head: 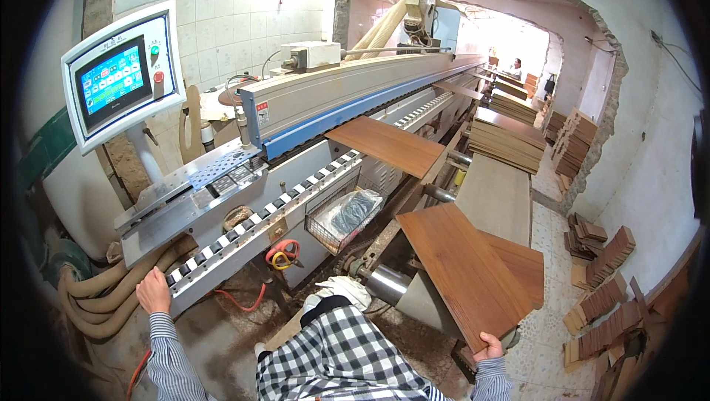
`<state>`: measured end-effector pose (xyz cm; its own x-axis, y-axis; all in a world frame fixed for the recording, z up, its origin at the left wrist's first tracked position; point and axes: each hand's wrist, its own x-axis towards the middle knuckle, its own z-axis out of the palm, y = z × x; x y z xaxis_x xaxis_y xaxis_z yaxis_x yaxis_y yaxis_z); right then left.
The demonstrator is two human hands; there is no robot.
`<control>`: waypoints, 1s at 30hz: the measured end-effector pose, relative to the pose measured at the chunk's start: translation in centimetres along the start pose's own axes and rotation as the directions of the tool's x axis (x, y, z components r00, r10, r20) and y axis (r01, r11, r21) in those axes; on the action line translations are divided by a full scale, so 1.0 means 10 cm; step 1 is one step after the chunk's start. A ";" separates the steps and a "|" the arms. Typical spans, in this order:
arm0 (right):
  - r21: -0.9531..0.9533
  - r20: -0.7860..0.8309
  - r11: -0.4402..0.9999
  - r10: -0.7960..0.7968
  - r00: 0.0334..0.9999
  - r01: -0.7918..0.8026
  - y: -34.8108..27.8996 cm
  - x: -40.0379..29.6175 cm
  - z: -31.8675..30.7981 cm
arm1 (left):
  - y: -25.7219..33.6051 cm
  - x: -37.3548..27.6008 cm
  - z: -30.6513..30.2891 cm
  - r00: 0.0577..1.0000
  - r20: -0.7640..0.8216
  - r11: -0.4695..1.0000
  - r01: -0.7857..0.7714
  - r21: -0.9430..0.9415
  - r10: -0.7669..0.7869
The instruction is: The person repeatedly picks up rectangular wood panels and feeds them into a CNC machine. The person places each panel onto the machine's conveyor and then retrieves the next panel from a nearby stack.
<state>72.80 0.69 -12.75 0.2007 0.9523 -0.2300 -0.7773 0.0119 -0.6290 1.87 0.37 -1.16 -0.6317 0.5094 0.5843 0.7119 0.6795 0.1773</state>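
Observation:
My left hand (153,291) is at the near end of a roller rail (266,213), its fingers curled against the rail's end. That rail runs along the front of an edge banding machine (355,84). In my right hand (489,347) is the near corner of a brown wood-grain panel (463,268), thumb on top. The panel lies slanted over another brown panel (518,270), which shows beneath it on the right. Farther up, a third wood-grain panel (388,144) sits under the machine's pressure beam, its free end reaching out over the rail.
A control panel with a lit screen (113,79) stands at left. Scissors (284,254) hang below the rail, beside a wire basket (344,218). A conveyor belt (493,195) carries stacked boards (507,137). Wood offcuts (607,323) line the right wall. A person (516,68) is far back.

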 end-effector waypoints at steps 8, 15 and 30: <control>0.040 0.131 0.999 -0.033 0.991 0.028 -0.11 -0.11 0.35 | 0.01 0.02 0.00 1.000 0.002 1.000 -0.006 0.008 0.006; -0.160 0.206 0.968 0.223 0.953 -0.192 0.38 -0.07 1.38 | -0.01 0.00 -0.04 0.998 0.043 0.998 0.043 0.036 -0.044; -0.760 0.548 0.559 0.825 0.135 -0.331 2.11 -0.41 2.99 | 0.06 -0.01 -0.16 0.999 0.031 0.999 0.038 -0.013 -0.038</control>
<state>37.77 6.15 -2.84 -0.9415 0.3053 -0.1427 -0.0479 -0.5405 -0.8400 2.83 -0.08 0.18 -0.6673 0.4993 0.5527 0.6912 0.6917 0.2095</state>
